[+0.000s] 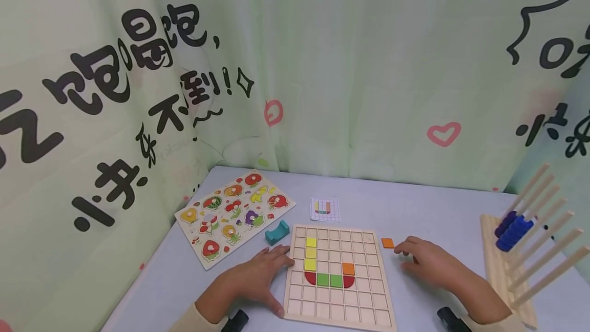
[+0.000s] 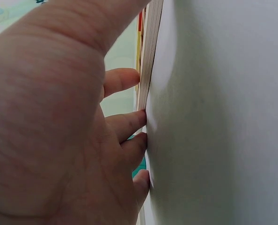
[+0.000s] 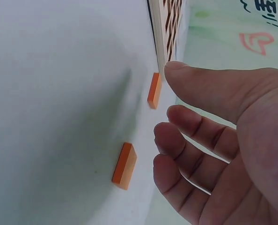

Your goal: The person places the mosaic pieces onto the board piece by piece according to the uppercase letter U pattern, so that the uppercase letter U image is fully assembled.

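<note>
A wooden grid board [image 1: 364, 298] lies on the white table. Set in its cells are yellow squares [image 1: 311, 253], red curved pieces [image 1: 349, 282], green squares [image 1: 323, 280] and one orange square [image 1: 348, 269]. My left hand [image 1: 258, 278] rests at the board's left edge, fingers spread and touching its side. To the right of the board, my right hand [image 1: 433, 263] hovers with loosely bent fingers and holds nothing. Just beyond its fingertips lies an orange tile [image 1: 387, 243]. The right wrist view shows a second orange tile [image 3: 124, 166] on the table, which the head view does not show.
Behind the board lies a small pattern card [image 1: 324, 209]. A teal block [image 1: 277, 232] and a fruit puzzle board [image 1: 221, 242] are at the left. On the right stands a wooden peg rack [image 1: 525, 301] with blue rings [image 1: 513, 233]. A printed curtain [image 1: 350, 65] hangs behind the table.
</note>
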`<state>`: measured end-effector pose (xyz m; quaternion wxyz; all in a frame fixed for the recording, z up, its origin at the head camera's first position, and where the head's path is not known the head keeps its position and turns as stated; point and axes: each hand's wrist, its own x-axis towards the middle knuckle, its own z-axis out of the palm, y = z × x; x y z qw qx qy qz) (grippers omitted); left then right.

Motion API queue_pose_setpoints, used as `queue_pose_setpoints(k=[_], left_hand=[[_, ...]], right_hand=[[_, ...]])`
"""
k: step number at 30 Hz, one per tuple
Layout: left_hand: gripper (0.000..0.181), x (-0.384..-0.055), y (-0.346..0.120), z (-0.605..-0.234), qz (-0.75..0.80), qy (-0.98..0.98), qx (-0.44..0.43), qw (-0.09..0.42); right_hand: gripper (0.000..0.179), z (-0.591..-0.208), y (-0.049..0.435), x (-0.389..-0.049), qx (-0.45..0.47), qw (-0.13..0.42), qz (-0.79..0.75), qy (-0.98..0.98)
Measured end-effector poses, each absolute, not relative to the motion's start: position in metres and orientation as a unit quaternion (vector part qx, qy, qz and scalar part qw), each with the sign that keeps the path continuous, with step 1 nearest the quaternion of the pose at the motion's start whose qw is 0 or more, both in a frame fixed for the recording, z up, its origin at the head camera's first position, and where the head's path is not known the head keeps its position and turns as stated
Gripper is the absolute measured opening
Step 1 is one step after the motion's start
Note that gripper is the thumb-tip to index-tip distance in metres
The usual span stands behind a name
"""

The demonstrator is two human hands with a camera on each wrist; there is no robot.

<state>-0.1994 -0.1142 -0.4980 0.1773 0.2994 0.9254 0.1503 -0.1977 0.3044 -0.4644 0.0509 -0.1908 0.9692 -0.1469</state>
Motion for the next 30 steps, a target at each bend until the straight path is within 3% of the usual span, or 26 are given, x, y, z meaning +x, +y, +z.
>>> queue_pose_setpoints(k=[21,30], left_hand=[[0.1,-0.199,-0.112,-0.496,0.14,0.926,0.303,0.179],[0.1,-0.199,-0.113,-0.496,0.143,0.924,0.304,0.181]], right_hand=[[0.032,-0.47,0.334,-0.208,-0.11,0.09,-0.12,0.983],[0.024,-0.474,0.342,-0.211,-0.114,0.094,-0.13,0.98]])
